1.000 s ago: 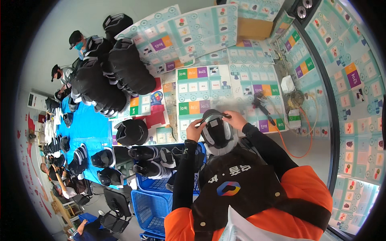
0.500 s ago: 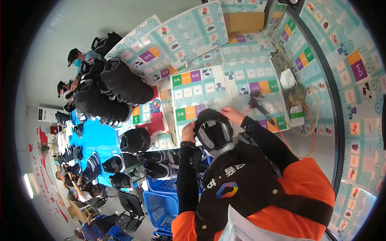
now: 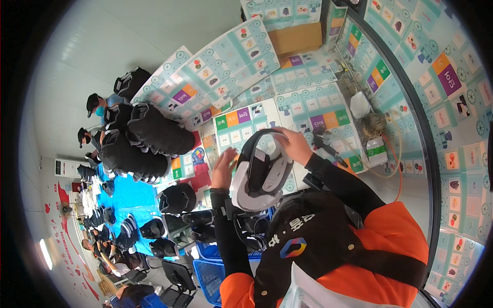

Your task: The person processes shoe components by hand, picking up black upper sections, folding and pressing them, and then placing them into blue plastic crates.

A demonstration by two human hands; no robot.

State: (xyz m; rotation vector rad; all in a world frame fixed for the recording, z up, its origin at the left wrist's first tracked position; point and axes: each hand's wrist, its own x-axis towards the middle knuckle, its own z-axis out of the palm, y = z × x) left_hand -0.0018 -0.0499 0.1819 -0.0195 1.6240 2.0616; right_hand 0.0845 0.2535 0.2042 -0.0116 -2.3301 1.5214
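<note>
My right hand [image 3: 295,147] is closed on the far right edge of a black cap [image 3: 247,169], which is tilted so its inside faces me. A pale grey band and pale panels show in the cap. My left hand [image 3: 223,168] is just left of the cap with its fingers apart; it looks clear of the edge. Below both hands lies the worktable [image 3: 303,102], covered in printed sheets. A dark hand tool [image 3: 328,146] with an orange hose rests on the table to the right of the cap.
Tall stacks of black caps [image 3: 162,131] stand at the left, with a single black cap [image 3: 177,198] nearer me. Blue baskets [image 3: 208,280] sit below on the left. A dark metal frame [image 3: 418,118] bounds the right side. Several people work beyond a blue-covered table [image 3: 128,200].
The cap has turned and tilted, showing more of its pale inside. My left hand has come off its edge and moved left; my right hand keeps its grip. The view has shifted slightly.
</note>
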